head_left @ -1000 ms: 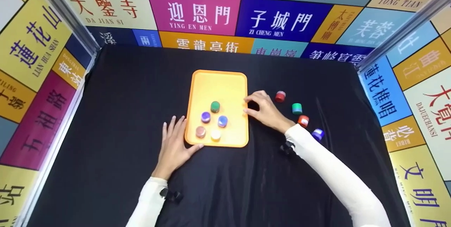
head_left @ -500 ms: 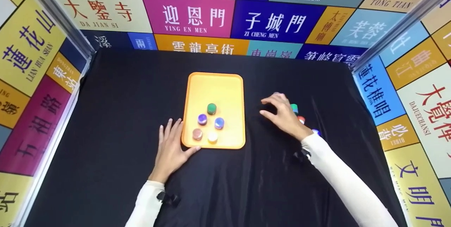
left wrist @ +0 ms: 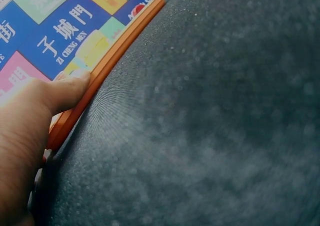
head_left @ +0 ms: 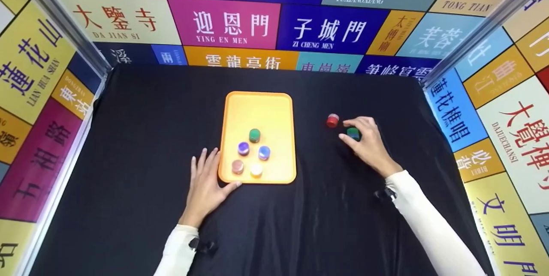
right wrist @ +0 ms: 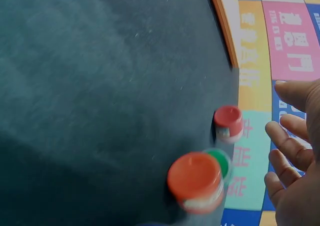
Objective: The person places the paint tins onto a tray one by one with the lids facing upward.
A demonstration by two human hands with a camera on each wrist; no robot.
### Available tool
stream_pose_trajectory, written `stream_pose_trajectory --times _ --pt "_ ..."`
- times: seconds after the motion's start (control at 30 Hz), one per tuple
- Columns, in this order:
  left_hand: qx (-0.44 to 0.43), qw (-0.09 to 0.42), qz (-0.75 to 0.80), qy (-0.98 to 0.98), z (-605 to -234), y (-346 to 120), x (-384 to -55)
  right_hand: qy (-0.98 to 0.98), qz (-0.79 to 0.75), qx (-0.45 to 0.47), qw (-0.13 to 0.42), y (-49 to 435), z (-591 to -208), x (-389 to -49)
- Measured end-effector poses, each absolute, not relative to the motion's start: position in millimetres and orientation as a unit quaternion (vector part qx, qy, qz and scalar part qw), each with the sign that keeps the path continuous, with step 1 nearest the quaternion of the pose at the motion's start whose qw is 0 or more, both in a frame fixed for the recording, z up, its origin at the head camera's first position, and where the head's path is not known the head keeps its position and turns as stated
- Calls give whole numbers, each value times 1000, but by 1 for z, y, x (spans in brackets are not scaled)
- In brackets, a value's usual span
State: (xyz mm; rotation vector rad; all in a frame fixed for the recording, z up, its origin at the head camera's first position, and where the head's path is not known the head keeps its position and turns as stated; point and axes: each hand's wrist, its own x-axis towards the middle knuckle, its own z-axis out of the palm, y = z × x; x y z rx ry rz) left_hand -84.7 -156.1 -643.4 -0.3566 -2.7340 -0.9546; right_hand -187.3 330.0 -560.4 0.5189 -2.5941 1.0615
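My left hand (head_left: 205,187) rests at the near-left corner of a yellow-orange tray (head_left: 259,111), straight fingers along its left side. In the left wrist view, the thumb (left wrist: 70,90) lies against the tray's orange rim (left wrist: 112,58). Small paint pots stand on the tray: green (head_left: 254,135), purple, blue, brown and a pale one (head_left: 256,170). My right hand (head_left: 369,143) hovers over a green-lidded paint pot (head_left: 353,133), thumb and fingers apart on either side. A red paint pot (head_left: 332,120) stands just left of its fingertips. An orange-lidded pot (right wrist: 196,178) shows in the right wrist view, hidden by my hand from the head.
A black cloth (head_left: 150,121) covers the table. Panels with large printed characters (head_left: 231,23) wall in the back and both sides, with metal posts (head_left: 476,31) at the corners. The tray's far half is bare.
My right hand has moved from the tray's right edge, past the red pot, to the green-lidded pot. My left hand keeps its place at the tray corner. The head view has shifted slightly.
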Motion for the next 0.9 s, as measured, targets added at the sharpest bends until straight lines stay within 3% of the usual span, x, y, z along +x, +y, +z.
stream_pose_trajectory --times 0.47,0.9 --pt "-125 135 -325 -928 -646 -155 -84 -908 366 107 174 358 -570 -171" --pt "-122 123 -316 -933 -644 -155 -86 -909 358 73 199 360 -583 -162"
